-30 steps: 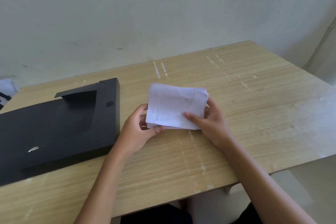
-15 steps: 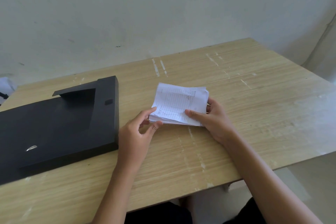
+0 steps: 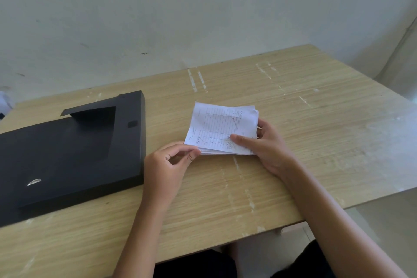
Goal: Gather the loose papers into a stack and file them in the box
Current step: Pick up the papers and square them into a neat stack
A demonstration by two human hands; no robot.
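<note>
A small stack of white papers [image 3: 220, 126] with ruled, handwritten tables lies nearly flat on the wooden table [image 3: 304, 133]. My right hand [image 3: 262, 149] grips its right side, thumb on top and fingers behind the far edge. My left hand [image 3: 168, 165] sits at the stack's near-left corner, thumb and fingertips touching the lower sheets. A flat black file box [image 3: 67, 153] lies closed on the table to the left, its flap curled up at the far end.
A pale wall runs along the table's far edge. The table's near edge and right edge drop off to the floor. My dark-clothed lap shows under the near edge.
The stack has been lowered from a tilted, raised hold to nearly flat on the table. My left hand slid from under it to its near-left corner.
</note>
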